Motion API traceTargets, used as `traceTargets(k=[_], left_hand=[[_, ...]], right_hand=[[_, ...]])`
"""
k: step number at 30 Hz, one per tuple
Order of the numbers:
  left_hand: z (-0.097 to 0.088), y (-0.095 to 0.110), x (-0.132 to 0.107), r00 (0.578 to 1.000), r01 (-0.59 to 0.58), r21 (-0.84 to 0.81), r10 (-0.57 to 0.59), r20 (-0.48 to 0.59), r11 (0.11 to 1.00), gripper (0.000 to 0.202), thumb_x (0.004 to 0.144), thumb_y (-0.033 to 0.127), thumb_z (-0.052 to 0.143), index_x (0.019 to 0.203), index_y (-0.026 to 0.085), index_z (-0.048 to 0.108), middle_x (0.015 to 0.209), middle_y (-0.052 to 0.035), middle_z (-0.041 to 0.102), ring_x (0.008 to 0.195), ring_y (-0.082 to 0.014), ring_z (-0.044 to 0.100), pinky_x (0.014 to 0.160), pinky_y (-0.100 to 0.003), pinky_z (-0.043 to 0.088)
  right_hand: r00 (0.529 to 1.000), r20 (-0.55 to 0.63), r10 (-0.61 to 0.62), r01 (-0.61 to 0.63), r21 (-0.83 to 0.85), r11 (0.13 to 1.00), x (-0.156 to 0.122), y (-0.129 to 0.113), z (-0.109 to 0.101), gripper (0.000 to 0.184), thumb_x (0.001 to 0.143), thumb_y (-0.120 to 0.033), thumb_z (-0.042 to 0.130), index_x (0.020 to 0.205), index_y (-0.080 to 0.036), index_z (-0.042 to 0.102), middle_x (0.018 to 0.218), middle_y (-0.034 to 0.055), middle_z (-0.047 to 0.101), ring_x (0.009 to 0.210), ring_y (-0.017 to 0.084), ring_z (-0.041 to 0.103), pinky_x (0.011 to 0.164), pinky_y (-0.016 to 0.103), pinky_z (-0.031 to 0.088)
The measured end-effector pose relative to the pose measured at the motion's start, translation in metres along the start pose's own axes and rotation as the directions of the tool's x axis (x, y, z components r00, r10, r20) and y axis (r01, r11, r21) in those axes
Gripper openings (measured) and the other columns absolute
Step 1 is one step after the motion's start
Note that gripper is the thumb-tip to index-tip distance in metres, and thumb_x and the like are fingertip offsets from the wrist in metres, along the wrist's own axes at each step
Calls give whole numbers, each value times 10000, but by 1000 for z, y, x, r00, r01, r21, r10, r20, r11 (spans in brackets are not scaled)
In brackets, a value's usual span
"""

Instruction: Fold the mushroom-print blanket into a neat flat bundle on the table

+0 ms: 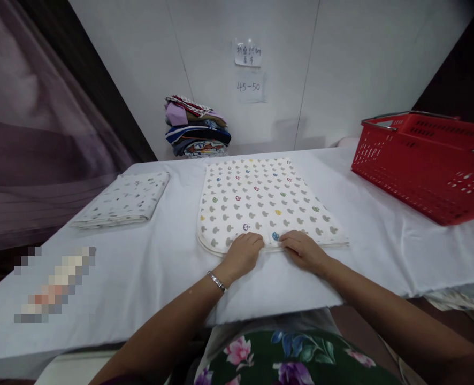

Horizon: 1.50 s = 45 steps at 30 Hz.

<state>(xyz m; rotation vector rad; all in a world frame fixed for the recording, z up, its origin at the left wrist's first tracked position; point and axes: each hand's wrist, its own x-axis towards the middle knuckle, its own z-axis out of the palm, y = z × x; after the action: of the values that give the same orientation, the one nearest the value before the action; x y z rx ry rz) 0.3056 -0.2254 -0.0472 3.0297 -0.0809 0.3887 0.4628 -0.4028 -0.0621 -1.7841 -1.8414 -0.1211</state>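
Observation:
A white cloth (261, 206) with a print of grey and coloured mushrooms lies folded flat in front of me, its near left corner rounded. My left hand (244, 251), with a silver bracelet at the wrist, is closed on the middle of its near edge. A short way to the right, my right hand (306, 252) grips the same edge. Fingers of both hands curl over the top layer, and the thumbs are mostly hidden. Further left sits a second folded cloth (124, 200), white with small grey-green marks.
A white-covered table (173, 278) carries everything. At the back, a stack of folded fabrics (199, 131) stands near the wall. To the right is a red plastic basket (425, 166) with metal handles. A blurred-out object (56, 286) lies at the left. Two paper notes (249, 69) hang on the wall.

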Motion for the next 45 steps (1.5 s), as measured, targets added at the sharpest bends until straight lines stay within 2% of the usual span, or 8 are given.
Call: traceTargets(k=[5, 11, 19, 24, 28, 31, 34, 45], left_hand=[[-4, 1, -1, 998, 32, -24, -30, 47, 999, 233, 790, 64, 420, 944, 191, 540, 959, -49, 588, 925, -190, 508, 799, -341, 408], [-9, 3, 0, 998, 7, -11, -6, 60, 1000, 189, 835, 112, 411, 926, 192, 555, 948, -51, 591, 918, -195, 505, 793, -344, 400], [-9, 4, -1, 999, 38, 51, -38, 0, 998, 200, 902, 177, 380, 945, 200, 574, 964, -37, 599, 906, -183, 503, 741, -314, 391], [-6, 3, 1, 999, 42, 93, -40, -25, 995, 225, 917, 199, 367, 895, 206, 591, 897, -27, 594, 849, -172, 502, 708, -301, 379], [-1, 0, 1, 994, 11, 117, 2, -106, 993, 245, 909, 153, 368, 964, 213, 599, 883, -29, 593, 834, -166, 500, 726, -304, 378], [3, -2, 0, 988, -57, 148, 77, -131, 987, 214, 899, 147, 402, 941, 205, 604, 871, -28, 588, 823, -164, 489, 722, -304, 375], [5, -3, -1, 987, -96, 181, 117, -112, 979, 155, 884, 160, 449, 885, 190, 602, 845, -29, 575, 810, -170, 472, 703, -310, 369], [-4, 3, -1, 996, -84, 144, 85, 0, 986, 162, 878, 132, 420, 830, 172, 570, 849, -42, 546, 820, -178, 468, 726, -326, 353]], right_hand=[[999, 35, 13, -12, -5, 1000, 0, -4, -3, 209, 870, -125, 410, 1015, -197, 543, 1014, 81, 622, 949, 200, 557, 811, 376, 451], [997, 39, -64, 65, -23, 998, 1, -3, -4, 216, 879, -147, 425, 1014, -201, 584, 1042, 92, 624, 967, 211, 558, 809, 388, 457], [999, -37, 33, -32, 35, 999, 3, -4, -4, 205, 902, -201, 446, 983, -216, 633, 997, 76, 632, 933, 196, 563, 792, 359, 477], [998, -44, 40, -42, -54, 998, 3, -4, -1, 199, 903, -200, 450, 944, -203, 645, 927, 75, 623, 873, 198, 543, 729, 334, 455], [997, -73, 32, -45, -186, 981, 1, -3, 2, 210, 903, -189, 444, 936, -197, 652, 904, 76, 610, 843, 203, 515, 716, 339, 410], [1000, -22, 11, -16, -250, 968, 1, -3, 3, 213, 903, -183, 447, 917, -202, 659, 869, 61, 601, 798, 193, 492, 685, 326, 369], [1000, 27, 10, -3, -253, 968, 2, -4, 1, 232, 919, -202, 435, 877, -207, 664, 855, 47, 598, 781, 178, 478, 666, 309, 337], [980, 189, 67, -21, -236, 972, 7, -11, -9, 305, 953, -237, 363, 878, -193, 655, 870, 47, 604, 801, 176, 480, 681, 311, 315]])
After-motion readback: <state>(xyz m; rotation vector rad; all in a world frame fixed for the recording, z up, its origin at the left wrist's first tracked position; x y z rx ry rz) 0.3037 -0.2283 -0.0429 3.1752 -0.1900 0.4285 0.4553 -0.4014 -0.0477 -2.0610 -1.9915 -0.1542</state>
